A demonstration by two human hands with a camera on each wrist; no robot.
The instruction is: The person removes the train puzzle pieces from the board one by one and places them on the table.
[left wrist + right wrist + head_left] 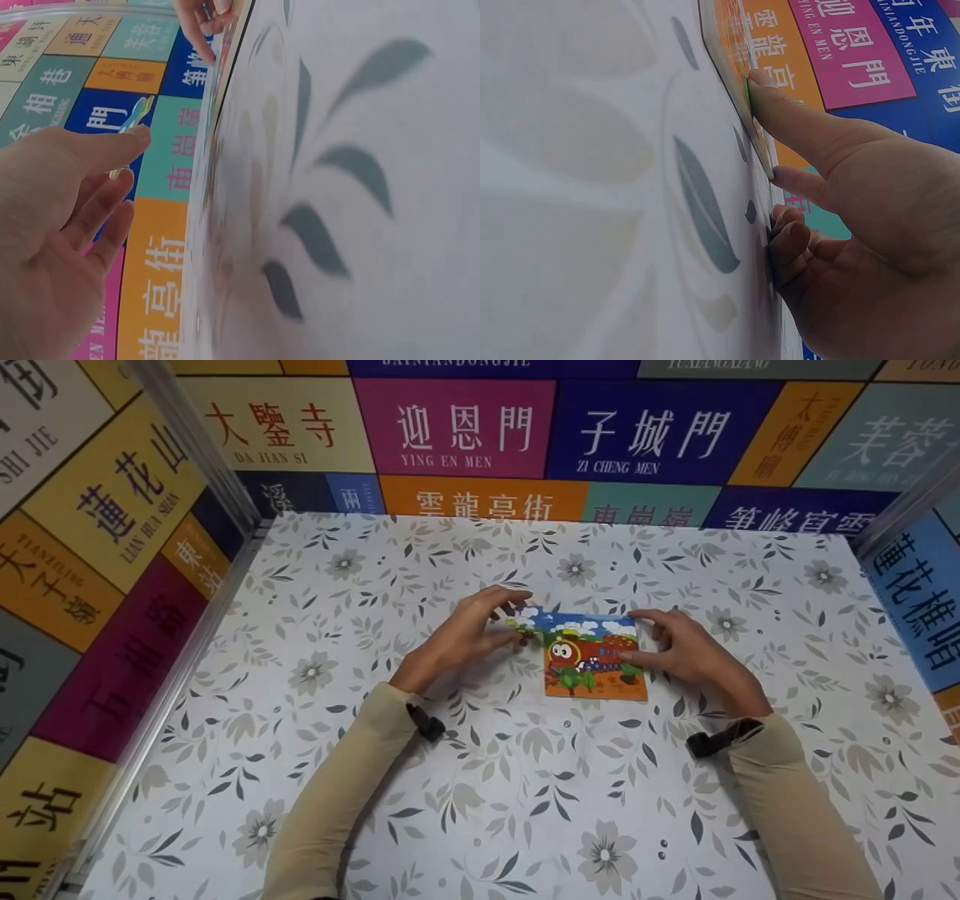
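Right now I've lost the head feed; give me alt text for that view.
Two hands work a small cartoon puzzle on a floral table: the left hand pinches a loose piece at its upper left corner, the right hand presses its right edge. Colourful sign panels wall the table.

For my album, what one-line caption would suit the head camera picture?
Left hand pinches a puzzle piece at the cartoon jigsaw while the right hand steadies its edge.

Puzzle [596, 667] on table [525, 810], left hand [461, 637] left, right hand [686, 649] right
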